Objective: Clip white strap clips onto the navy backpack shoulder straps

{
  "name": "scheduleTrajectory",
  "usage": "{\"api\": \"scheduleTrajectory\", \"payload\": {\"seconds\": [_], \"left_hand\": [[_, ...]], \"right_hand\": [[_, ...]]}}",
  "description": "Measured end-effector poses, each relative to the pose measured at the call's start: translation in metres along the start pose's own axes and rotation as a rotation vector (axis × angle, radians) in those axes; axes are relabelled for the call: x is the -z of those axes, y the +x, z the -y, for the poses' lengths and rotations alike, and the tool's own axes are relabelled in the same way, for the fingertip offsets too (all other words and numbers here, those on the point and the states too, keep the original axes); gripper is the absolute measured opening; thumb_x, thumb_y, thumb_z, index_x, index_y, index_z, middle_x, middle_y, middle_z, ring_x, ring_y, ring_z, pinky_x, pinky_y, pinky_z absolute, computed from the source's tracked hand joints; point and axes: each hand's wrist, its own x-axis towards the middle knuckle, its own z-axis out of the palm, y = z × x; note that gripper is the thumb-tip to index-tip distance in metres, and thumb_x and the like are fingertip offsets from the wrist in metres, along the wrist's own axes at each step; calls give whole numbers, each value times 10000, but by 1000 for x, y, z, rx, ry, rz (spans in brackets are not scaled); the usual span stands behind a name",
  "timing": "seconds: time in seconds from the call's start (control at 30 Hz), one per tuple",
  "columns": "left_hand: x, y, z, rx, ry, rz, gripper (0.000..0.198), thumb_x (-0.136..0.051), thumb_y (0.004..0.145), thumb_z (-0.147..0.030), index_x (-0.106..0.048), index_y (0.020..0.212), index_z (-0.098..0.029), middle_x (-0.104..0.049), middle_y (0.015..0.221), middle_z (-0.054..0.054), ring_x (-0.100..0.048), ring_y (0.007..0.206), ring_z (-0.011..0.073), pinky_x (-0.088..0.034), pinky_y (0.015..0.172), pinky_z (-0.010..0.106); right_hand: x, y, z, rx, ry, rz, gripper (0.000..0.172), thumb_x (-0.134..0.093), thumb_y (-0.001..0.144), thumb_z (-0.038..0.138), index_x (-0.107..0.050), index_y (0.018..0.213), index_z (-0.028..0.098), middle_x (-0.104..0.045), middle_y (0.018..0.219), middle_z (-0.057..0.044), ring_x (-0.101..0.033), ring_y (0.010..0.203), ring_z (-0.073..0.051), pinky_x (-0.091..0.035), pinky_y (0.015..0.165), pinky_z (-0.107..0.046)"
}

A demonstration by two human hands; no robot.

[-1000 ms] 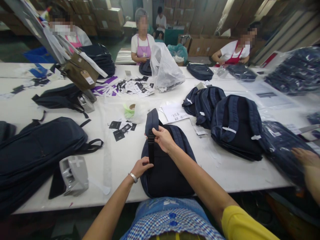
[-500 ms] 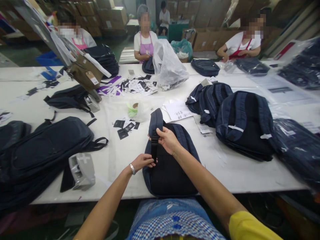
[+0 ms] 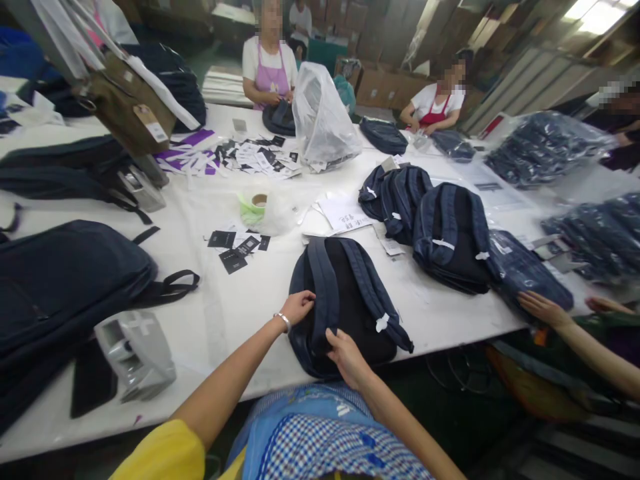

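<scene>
A dark blue backpack [image 3: 360,287] with a black back panel lies at the table's front edge, its straps facing up. My right hand [image 3: 346,357] is closed on the lower end of its left shoulder strap [image 3: 324,287], thumb on top. At the outer edge of that strap is my left hand [image 3: 299,308], its fingers curled together; whatever they pinch is hidden. White tape [image 3: 383,323] is wrapped round the lower part of the right shoulder strap [image 3: 367,277].
Taped backpacks [image 3: 450,233] are piled to the right, near a co-worker's hand [image 3: 543,308] on a bagged one. Black tags [image 3: 233,260] and a tape roll [image 3: 259,200] lie ahead. At left are a grey tape dispenser [image 3: 135,353] and more backpacks [image 3: 75,280].
The left strap, lifted and folded before, now lies along the backpack. My right hand has come down to its lower end; my left has let go of the webbing. The view has turned right.
</scene>
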Motion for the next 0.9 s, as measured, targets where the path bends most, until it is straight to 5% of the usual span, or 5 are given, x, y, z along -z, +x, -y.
{"api": "scheduleTrajectory", "payload": {"seconds": [0.17, 0.47, 0.67, 0.9], "left_hand": [[-10, 6, 14, 33, -235, 50, 154, -635, 643, -161, -688, 787, -147, -680, 657, 15, -617, 624, 152, -487, 638, 239], [-19, -1, 36, 90, -431, 138, 335, -674, 697, -325, -683, 957, -114, -722, 896, 97, -659, 898, 220, -506, 873, 361], [-6, -2, 45, 171, -349, 184, 443, -750, 564, -124, -681, 1001, -111, -718, 720, 51, -671, 709, 193, -548, 723, 323], [-33, 0, 36, 86, -220, 52, 301, -664, 634, -57, -694, 925, -127, -726, 801, 76, -680, 769, 193, -535, 738, 282]], "right_hand": [[0, 11, -39, 44, 0, -44, 503, -756, 663, 437, -556, 1070, 218, -695, 940, -43, -658, 861, -214, -513, 771, -370], [6, 21, -68, -59, 88, 24, 439, -764, 666, 386, -594, 1003, 163, -706, 912, -75, -673, 836, -219, -527, 756, -369], [13, 22, -65, -83, 105, 6, 395, -756, 686, 350, -607, 1001, 164, -714, 906, -71, -681, 834, -201, -527, 765, -336], [-1, 19, -63, -24, 99, -115, 422, -695, 733, 470, -598, 1020, 175, -717, 878, -74, -689, 827, -221, -551, 715, -351]]}}
